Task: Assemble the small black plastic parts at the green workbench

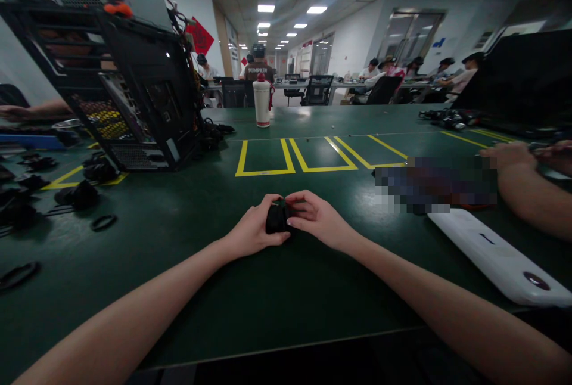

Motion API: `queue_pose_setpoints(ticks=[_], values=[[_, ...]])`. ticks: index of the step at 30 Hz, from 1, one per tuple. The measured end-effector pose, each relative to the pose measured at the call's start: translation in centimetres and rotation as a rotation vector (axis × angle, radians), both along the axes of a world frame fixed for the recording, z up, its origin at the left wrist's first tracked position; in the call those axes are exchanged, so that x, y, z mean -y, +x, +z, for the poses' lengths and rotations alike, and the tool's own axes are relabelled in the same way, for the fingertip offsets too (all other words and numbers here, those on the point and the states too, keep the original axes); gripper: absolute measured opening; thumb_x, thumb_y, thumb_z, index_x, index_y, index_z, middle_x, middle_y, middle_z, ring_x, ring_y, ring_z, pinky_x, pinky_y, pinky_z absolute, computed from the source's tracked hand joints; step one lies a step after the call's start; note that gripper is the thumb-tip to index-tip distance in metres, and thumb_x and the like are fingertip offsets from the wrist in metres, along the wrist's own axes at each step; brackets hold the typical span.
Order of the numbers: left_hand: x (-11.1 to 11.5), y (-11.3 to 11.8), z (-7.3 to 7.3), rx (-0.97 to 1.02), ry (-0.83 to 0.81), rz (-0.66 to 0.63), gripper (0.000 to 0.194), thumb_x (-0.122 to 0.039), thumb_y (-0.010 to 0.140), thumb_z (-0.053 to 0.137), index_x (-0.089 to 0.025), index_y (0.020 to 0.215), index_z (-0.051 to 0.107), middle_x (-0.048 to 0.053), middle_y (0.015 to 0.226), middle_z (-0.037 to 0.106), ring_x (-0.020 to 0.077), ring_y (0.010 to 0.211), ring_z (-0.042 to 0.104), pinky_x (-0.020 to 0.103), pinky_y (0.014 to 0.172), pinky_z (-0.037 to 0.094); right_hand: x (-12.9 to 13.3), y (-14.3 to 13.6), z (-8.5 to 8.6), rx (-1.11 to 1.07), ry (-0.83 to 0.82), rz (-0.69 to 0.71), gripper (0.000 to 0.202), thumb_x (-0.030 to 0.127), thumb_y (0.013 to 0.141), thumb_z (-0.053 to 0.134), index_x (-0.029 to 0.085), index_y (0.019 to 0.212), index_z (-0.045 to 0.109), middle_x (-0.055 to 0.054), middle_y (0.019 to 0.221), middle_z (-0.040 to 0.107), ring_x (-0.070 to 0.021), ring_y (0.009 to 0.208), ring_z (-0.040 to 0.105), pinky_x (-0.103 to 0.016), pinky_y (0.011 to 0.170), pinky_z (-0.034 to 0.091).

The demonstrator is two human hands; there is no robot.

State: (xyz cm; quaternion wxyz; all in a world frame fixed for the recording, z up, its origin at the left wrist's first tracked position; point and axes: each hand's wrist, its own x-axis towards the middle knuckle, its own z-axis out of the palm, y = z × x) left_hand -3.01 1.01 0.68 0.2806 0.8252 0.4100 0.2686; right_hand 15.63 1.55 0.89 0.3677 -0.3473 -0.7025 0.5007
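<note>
A small black object is between my two hands, low over the green table near its front. My left hand wraps round its left side, thumb below and fingers above. On the other side, the fingertips of my right hand touch its right edge, with the fingers bent toward it. What exactly the object is cannot be made out. Yellow tape outlines lie on the table beyond my hands.
An open black computer case stands at the left, with black cable bundles before it. A white cup is farther back. At the right are a long white device, another person's hands and a dark monitor.
</note>
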Motion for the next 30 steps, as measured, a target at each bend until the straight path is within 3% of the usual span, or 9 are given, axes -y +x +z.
queue_pose_setpoints(ticks=[10,15,21,30], values=[[-0.20,-0.04,-0.48,0.015,0.016,0.001,0.058,-0.032,0.069,0.062,-0.022,0.117,0.030,0.005,0.100,0.053,0.0217,0.088,0.055,0.036,0.078,0.043,0.37,0.21,0.33,0.016,-0.031,0.090,0.035,0.013,0.070,0.062,0.021,0.101,0.047,-0.003,0.106,0.052,-0.0181,0.102,0.055,-0.037,0.083,0.050],[-0.14,-0.07,-0.29,0.003,0.004,-0.006,0.059,-0.033,0.070,0.062,-0.022,0.118,0.030,0.005,0.098,0.053,0.0215,0.087,0.055,0.036,0.079,0.043,0.10,0.09,0.03,0.011,0.039,0.042,0.022,0.016,0.074,0.059,0.020,0.095,0.051,-0.002,0.102,0.052,-0.0172,0.101,0.055,-0.038,0.089,0.046],[-0.19,-0.11,-0.36,0.023,0.018,-0.003,0.058,-0.032,0.069,0.062,-0.023,0.117,0.031,0.006,0.104,0.052,0.0228,0.093,0.054,0.038,0.083,0.042,-0.07,0.20,-0.40,0.007,-0.018,0.031,0.041,0.014,0.070,0.063,0.021,0.107,0.047,-0.005,0.111,0.052,-0.0171,0.106,0.053,-0.038,0.095,0.042],[-0.03,-0.07,-0.14,0.005,0.005,-0.003,0.058,-0.032,0.070,0.061,-0.022,0.118,0.030,0.005,0.100,0.052,0.0217,0.087,0.055,0.037,0.080,0.043,0.32,0.19,0.16,0.025,0.015,0.086,0.032,0.018,0.074,0.060,0.021,0.104,0.050,-0.004,0.107,0.052,-0.0177,0.101,0.056,-0.038,0.087,0.047]])
